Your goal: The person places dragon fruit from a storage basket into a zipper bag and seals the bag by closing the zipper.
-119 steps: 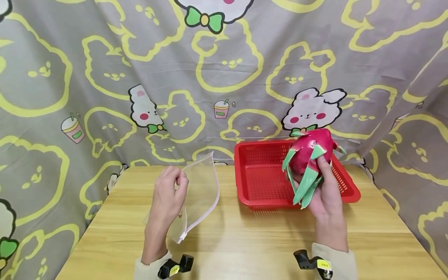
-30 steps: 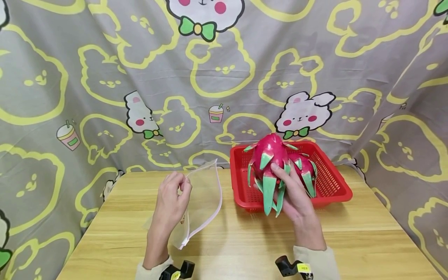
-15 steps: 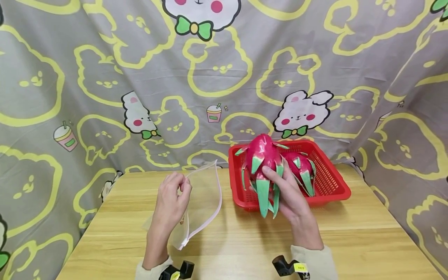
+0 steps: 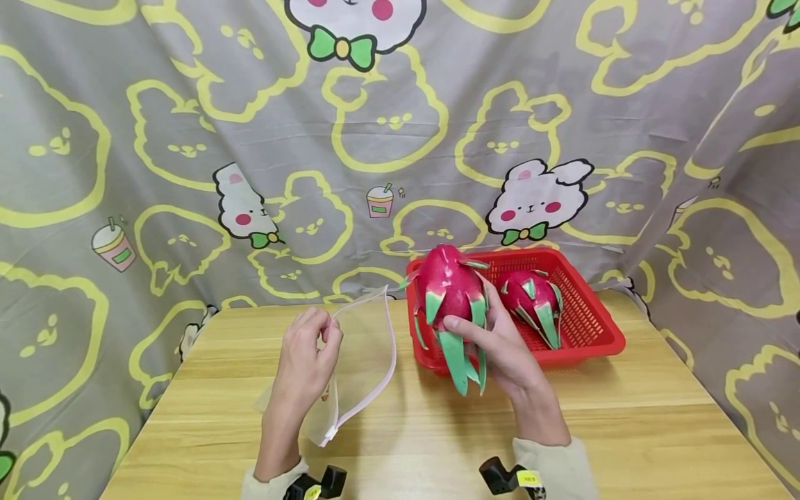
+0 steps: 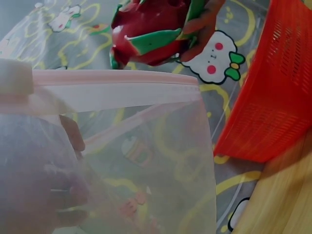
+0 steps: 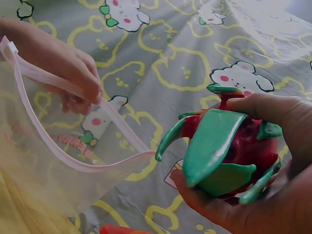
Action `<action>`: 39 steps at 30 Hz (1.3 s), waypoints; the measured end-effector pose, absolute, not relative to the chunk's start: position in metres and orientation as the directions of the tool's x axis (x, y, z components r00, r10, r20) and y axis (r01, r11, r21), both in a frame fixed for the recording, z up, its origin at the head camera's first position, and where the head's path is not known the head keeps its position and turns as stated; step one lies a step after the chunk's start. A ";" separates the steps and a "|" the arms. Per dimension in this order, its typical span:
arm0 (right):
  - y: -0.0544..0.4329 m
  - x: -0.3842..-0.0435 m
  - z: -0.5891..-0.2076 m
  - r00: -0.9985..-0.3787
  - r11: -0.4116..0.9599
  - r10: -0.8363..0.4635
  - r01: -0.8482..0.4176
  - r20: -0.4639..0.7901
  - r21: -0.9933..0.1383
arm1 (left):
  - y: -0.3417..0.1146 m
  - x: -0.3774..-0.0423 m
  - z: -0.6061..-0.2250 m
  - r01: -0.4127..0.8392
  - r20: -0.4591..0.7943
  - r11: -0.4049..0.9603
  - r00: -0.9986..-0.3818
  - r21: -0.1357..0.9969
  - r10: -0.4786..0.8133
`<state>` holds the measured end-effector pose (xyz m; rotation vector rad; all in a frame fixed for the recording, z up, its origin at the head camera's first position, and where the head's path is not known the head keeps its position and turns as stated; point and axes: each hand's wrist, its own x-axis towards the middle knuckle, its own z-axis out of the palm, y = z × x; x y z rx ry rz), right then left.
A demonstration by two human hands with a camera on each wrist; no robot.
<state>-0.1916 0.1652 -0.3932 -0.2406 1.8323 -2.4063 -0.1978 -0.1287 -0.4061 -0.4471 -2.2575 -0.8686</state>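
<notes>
My left hand (image 4: 306,357) pinches the rim of a clear zip bag (image 4: 365,347) with a pale pink slider edge, whose mouth gapes toward the right. In the right wrist view the bag's pink edge (image 6: 63,163) curves open beneath the left fingers. A pink dragon fruit (image 4: 446,285) with green scales is gripped in my right hand (image 4: 509,351), thumb across its front, above the left part of the red basket (image 4: 581,354). The fruit is apart from the bag. A second dragon fruit (image 4: 531,295) lies inside the basket.
The slotted red basket stands at the back right of the wooden table (image 4: 431,451). Behind the table hangs a grey curtain (image 4: 400,139) printed with yellow outlines and white rabbits. Each wrist carries a black camera mount (image 4: 500,476).
My right hand has carried the dragon fruit leftward from the basket's right side toward the bag, uncovering the second fruit. The left hand keeps its hold on the bag.
</notes>
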 end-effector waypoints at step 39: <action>0.149 -0.191 -0.399 -0.960 -0.194 -0.262 -0.048 0.099 -0.980 | -0.127 -0.198 -0.407 0.520 0.686 0.718 -0.723 0.464 0.080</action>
